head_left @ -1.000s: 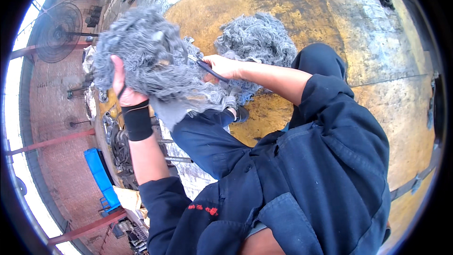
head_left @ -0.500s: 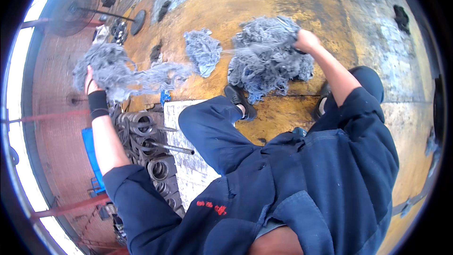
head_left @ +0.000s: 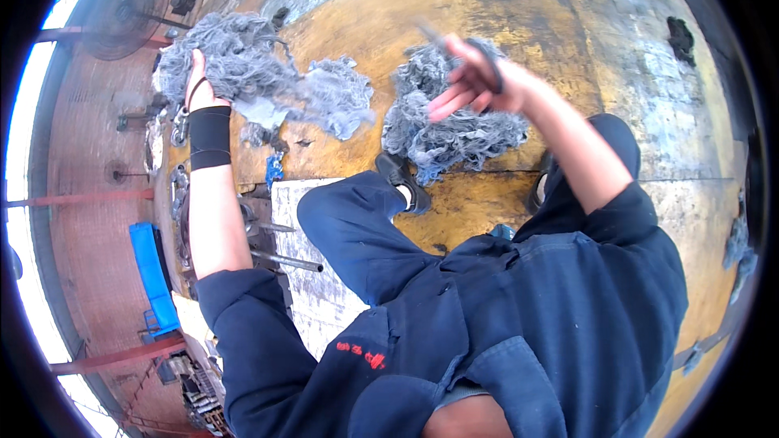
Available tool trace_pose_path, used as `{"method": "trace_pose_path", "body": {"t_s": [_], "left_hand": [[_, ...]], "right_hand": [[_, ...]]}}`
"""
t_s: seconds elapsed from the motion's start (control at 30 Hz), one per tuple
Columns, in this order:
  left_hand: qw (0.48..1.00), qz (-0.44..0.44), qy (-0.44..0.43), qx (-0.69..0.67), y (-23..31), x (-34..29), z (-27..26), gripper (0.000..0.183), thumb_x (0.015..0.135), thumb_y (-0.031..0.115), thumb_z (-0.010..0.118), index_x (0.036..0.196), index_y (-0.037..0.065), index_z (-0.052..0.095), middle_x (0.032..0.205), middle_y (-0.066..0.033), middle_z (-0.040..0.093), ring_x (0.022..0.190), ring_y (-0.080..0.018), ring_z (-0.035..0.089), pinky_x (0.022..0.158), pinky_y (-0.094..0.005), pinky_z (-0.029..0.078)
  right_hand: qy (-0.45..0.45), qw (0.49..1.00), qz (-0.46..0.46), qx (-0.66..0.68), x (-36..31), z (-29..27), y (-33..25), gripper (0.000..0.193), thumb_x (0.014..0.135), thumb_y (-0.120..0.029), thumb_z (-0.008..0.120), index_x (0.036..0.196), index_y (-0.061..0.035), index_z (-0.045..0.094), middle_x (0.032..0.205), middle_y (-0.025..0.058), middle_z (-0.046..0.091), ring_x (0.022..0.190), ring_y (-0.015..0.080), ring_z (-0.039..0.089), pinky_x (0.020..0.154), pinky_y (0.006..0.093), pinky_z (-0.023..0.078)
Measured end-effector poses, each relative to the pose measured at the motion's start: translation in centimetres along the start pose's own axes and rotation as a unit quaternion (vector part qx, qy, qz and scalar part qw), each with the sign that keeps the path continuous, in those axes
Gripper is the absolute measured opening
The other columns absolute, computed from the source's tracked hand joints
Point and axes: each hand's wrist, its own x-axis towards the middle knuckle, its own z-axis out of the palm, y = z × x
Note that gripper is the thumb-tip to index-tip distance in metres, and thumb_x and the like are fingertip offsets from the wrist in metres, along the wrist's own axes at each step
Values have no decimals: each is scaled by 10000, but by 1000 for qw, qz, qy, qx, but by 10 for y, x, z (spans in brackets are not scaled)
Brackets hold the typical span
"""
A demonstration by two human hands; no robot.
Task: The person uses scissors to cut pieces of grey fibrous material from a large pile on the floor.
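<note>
My left hand (head_left: 203, 89), with a black wrist wrap, grips a large tangled bundle of grey yarn (head_left: 235, 53), its thumb in front and other fingers hidden behind. Loose strands trail right to a smaller, flatter clump of grey-blue yarn (head_left: 341, 97). Over a second big heap of grey yarn (head_left: 454, 134), my right hand (head_left: 487, 85) hangs with fingers spread. A black loop crosses that hand, and a blurred grey blade sticks out past it; together they look like scissors (head_left: 493, 65).
I sit above a worn yellow-brown floor (head_left: 519, 0), my shoes (head_left: 402, 182) by the heap. Metal bars (head_left: 288, 260) and a white-topped block (head_left: 316, 300) are left of my knee. A large fan (head_left: 122, 12) stands far left, near a blue chair (head_left: 154, 276).
My left hand has moved up and right with the yarn bundle, bringing it against the small clump. My right hand has shifted left and spread its fingers above the heap.
</note>
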Motion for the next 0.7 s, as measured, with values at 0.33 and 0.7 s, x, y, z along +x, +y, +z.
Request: {"method": "trace_pose_path", "body": {"t_s": [0.33, 0.7], "left_hand": [[948, -205, -229, -85, -119, -125, 147, 436, 922, 298, 544, 1252, 19, 483, 1239, -104, 547, 1112, -211, 544, 955, -373, 441], [955, -50, -263, 130, -204, -94, 82, 632, 773, 44, 676, 1333, 28, 383, 1290, -117, 482, 1143, -197, 503, 972, -364, 417]], "right_hand": [[160, 967, -171, 101, 54, 15, 20, 569, 711, -639, 661, 792, -85, 557, 535, -34, 412, 431, 106, 422, 472, 246, 402], [53, 965, -195, -168, 61, 8, 15, 333, 798, -324, 704, 948, -45, 602, 660, -35, 524, 644, 41, 466, 561, 200, 353]]}}
